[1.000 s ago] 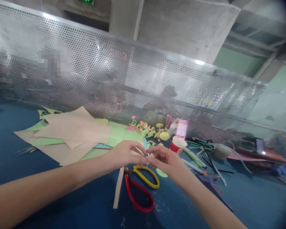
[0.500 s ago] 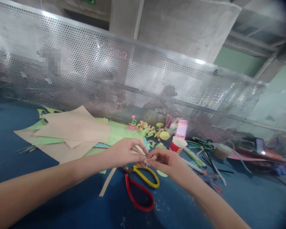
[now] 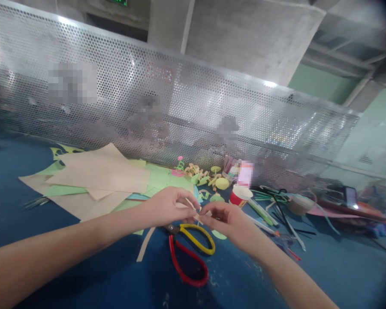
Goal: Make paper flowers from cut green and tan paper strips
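Note:
My left hand [image 3: 176,205] and my right hand [image 3: 223,215] meet above the blue table, fingertips close together. Both pinch a narrow peach paper strip [image 3: 145,245], whose loose tail hangs below my left wrist. Fingers hide most of the strip between them. Right below lie scissors with a red loop and a yellow loop [image 3: 197,248]; their blades are largely covered by my left hand and the paper. A pale green paper piece [image 3: 218,234] peeks out under my right hand.
Peach sheets [image 3: 99,171] and green sheets [image 3: 162,176] are piled at left. Behind my hands are curled paper pieces [image 3: 221,183] and a red-and-white paper cup [image 3: 240,196]. Tools and cords [image 3: 286,219] clutter the right, near a phone [image 3: 351,197]. A perforated metal screen [image 3: 193,98] stands behind.
The strip's tail has shifted slightly up and right. Its short end between my fingertips is now less visible as my right fingers have closed over it. My arms have hardly moved.

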{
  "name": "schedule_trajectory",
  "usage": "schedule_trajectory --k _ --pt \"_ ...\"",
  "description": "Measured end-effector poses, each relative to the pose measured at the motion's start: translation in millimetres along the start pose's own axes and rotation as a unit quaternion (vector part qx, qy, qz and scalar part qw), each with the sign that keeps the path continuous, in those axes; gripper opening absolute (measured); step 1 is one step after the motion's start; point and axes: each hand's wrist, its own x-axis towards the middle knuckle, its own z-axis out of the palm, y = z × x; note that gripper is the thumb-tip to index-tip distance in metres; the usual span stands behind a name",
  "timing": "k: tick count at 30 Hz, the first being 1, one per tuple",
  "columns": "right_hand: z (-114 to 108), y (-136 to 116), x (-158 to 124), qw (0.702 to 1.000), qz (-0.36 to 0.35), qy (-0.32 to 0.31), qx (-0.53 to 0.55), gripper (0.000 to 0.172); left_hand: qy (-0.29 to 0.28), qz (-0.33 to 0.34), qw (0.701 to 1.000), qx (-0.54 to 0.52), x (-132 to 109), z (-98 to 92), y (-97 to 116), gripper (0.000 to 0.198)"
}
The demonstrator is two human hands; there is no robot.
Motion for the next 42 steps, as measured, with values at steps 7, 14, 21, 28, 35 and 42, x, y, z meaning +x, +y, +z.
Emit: schedule_trajectory --k 7,14,21,28,35,42 --pt "5 9 3 0.998 0.018 0.008 0.060 0.024 -0.011 -0.043 0.999 -0.006 -1 3.8 -7 0.041" --pt "3 9 4 0.992 0.044 0.019 0.115 0.025 0.025 -0.010 0.998 -0.055 -1 9.7 -6 0.028" --pt "-2 9 5 0.997 0.003 0.053 0.053 0.020 0.016 -0.018 0.998 -0.052 1 4.1 -8 0.029" --pt "2 10 3 0.996 -0.036 0.081 -0.018 0.012 -0.044 0.007 0.997 0.057 3 -13.9 -8 0.031" --pt "8 3 -2 0.993 -0.054 0.091 -0.055 0.012 -0.032 0.009 0.999 0.008 -1 -3.9 -3 0.029" --pt "7 6 0 0.992 -0.044 0.101 -0.058 0.012 -0.011 -0.023 0.997 -0.066 -1 4.9 -8 0.024"
